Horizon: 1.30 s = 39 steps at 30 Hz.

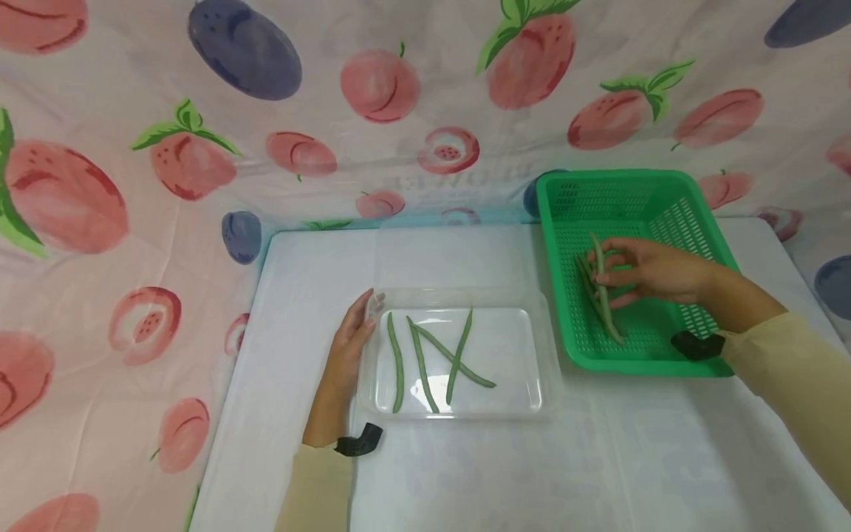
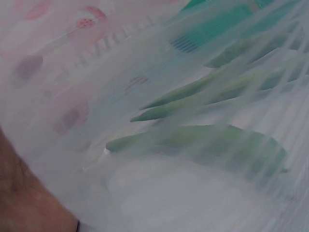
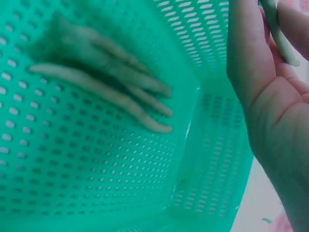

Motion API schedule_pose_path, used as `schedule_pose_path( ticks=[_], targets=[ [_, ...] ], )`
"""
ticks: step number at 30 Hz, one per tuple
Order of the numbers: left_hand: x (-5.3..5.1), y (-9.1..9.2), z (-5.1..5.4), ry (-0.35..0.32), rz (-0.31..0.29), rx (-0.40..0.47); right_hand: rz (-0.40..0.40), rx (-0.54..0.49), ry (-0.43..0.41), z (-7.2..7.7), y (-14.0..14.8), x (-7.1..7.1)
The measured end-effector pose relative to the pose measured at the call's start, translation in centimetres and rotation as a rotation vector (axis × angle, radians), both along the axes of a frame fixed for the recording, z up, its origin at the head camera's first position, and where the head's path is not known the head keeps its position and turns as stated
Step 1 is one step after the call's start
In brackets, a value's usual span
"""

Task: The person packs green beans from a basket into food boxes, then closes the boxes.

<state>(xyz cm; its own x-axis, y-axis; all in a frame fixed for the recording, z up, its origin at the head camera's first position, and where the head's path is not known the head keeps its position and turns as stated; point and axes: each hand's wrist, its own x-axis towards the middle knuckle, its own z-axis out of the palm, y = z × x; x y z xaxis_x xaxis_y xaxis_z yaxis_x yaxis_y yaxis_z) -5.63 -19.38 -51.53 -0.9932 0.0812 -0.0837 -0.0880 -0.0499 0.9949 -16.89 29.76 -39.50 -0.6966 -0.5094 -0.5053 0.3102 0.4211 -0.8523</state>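
A clear plastic box (image 1: 459, 415) holds several green beans (image 1: 397, 362), two of them crossed near its middle. My left hand (image 1: 346, 351) grips the box's left wall, thumb on the rim; the left wrist view shows beans (image 2: 193, 140) through the hazy plastic. My right hand (image 1: 658, 273) is over the green basket (image 1: 555, 295), pinching a bean (image 1: 601, 273) between thumb and fingers. Below it, more beans (image 1: 588, 288) lie in the basket. In the right wrist view the hand (image 3: 270, 82) holds a bean (image 3: 280, 38) above the basket (image 3: 120, 169), apart from the beans (image 3: 106, 92) lying there.
The white-covered table (image 1: 492, 473) carries the box and, to its right, the basket. A fruit-printed cloth (image 1: 319, 89) hangs behind the table and along its left side. Black bands (image 1: 359, 440) are on both wrists.
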Motion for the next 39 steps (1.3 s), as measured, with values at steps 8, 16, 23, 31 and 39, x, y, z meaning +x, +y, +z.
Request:
schedule_pose_path(
  ticks=[8,16,23,31,39],
  targets=[
    [0.0,0.0,0.0,0.002,-0.002,-0.009,0.016,-0.059,0.061,1.5,-1.4,1.1],
    [0.1,-0.2,-0.3,-0.006,0.0,-0.01,-0.062,-0.11,0.095,2.5,-3.6,2.4],
    [-0.1,-0.2,-0.4,0.008,-0.002,-0.01,-0.142,-0.104,0.089,3.0,-5.4,3.4],
    [-0.1,-0.1,-0.4,-0.003,0.004,-0.03,-0.133,-0.16,0.073,3.0,-6.8,4.2],
    [-0.1,-0.1,-0.5,0.002,-0.002,-0.022,-0.151,-0.169,0.072,3.2,-8.5,5.3]
  ],
)
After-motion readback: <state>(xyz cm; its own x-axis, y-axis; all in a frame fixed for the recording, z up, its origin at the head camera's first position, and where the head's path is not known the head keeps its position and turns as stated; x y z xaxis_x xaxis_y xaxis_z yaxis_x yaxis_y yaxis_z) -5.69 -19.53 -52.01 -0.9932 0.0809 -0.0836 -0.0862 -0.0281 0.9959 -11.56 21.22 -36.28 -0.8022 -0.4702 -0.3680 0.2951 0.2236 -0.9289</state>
